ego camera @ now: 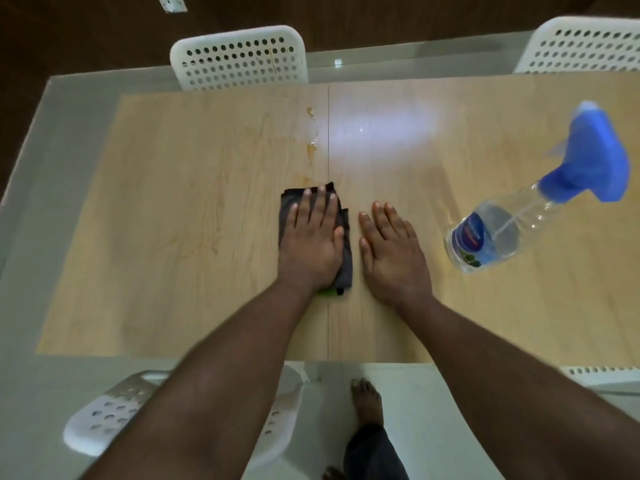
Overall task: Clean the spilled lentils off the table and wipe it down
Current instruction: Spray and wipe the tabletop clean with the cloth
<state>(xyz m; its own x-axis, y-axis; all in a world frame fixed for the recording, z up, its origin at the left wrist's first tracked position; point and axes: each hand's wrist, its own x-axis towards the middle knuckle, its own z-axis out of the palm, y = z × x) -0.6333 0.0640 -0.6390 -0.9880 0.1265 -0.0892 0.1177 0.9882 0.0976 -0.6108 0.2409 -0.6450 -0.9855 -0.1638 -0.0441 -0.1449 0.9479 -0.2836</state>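
A folded dark grey cloth (288,202) lies on the wooden table (173,220) beside its centre seam. My left hand (313,233) presses flat on the cloth with straight fingers. A green edge (327,291) shows under the wrist. My right hand (391,251) rests flat on the bare table just right of the cloth, holding nothing. A trail of yellowish wet smears (311,147) runs away from the cloth along the seam toward the far edge. No lentils are visible.
A clear spray bottle with a blue trigger head (519,216) stands at the right of the table. White perforated chairs stand at the far side (239,58), far right (585,46) and near left (114,414). My bare foot (367,403) is on the floor below.
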